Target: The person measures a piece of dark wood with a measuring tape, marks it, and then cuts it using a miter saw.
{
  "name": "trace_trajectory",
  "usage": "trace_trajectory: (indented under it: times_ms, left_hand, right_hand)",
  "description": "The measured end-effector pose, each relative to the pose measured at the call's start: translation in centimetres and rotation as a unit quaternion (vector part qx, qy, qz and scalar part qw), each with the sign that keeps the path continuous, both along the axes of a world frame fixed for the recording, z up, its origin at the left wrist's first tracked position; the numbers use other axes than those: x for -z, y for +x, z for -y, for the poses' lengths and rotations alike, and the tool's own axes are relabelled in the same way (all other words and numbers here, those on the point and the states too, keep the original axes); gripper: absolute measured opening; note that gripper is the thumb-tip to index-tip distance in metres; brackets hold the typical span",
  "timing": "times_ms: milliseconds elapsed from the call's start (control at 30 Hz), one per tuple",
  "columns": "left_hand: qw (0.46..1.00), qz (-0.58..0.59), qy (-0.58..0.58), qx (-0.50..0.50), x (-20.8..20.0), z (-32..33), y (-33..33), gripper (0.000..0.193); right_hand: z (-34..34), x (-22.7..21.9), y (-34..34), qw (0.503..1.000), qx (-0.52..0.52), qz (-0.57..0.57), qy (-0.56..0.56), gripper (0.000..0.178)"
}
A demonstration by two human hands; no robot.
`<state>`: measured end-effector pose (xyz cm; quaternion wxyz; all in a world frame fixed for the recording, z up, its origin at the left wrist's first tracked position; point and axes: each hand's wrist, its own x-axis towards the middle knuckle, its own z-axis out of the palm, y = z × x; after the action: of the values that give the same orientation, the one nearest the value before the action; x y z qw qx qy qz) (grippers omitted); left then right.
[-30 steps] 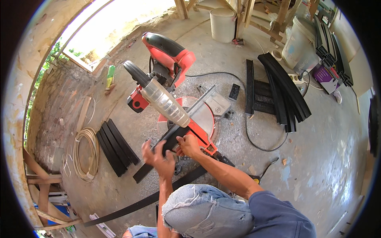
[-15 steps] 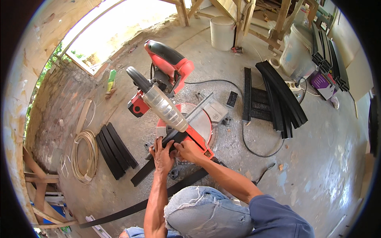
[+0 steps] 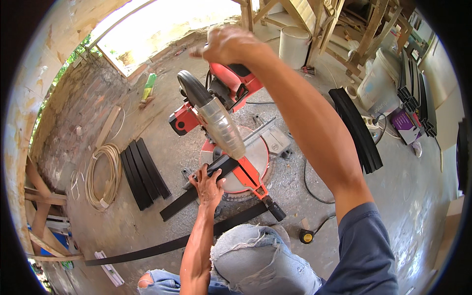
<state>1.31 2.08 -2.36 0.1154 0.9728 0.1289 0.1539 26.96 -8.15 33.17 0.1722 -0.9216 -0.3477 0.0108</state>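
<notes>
Left hand: mine, at lower centre of the frame; my fingers are spread narrow and pressed flat on the black strip, just left of the saw's round base.
Right hand: mine, raised to the top centre; my fingers are wrapped round the saw handle, the forearm crossing the frame down to the lower right.
Black strip: a flat dark length lying slantwise across the saw base, running from centre toward the lower left, under my left hand.
Mitre saw: red and black, on the concrete floor at centre; its head is tilted up, with the clear blade guard above the strip.
Saw handle: red and black, at the top of the raised head, in my right hand.
Long black strip: on the floor below the saw, running toward the lower left.
Stack of black strips: on the floor, left of centre, well apart from the saw.
Coiled hose: pale, left of that stack.
Tape measure: yellow and black, on the floor at lower right of the saw.
White bucket: upper centre-right.
Knee: mine, in torn pale jeans, at the bottom edge.
</notes>
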Motion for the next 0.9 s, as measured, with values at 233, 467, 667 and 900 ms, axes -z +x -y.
trace_trajectory:
  times_ms: [233,467,667,900]
  left_hand:
    - [1.000,0.003,-0.014,0.008,0.2,0.4,0.4,0.037]
    - [1.000,0.000,-0.017,0.009,0.1,0.2,0.2,0.041]
    - [1.000,-0.010,-0.025,-0.004,0.5,0.3,0.2,0.039]
    - [1.000,-0.004,-0.030,-0.005,0.7,0.3,0.4,0.038]
  right_hand:
    - [2.6,4.9,0.2,0.994,-0.085,0.062,0.033,0.044]
    - [10.8,11.5,-7.6,0.971,-0.041,0.104,0.212,0.060]
    - [13.9,15.9,-10.5,0.952,-0.015,0.044,0.302,0.065]
    - [15.0,18.5,-12.0,0.939,0.003,0.028,0.343,0.065]
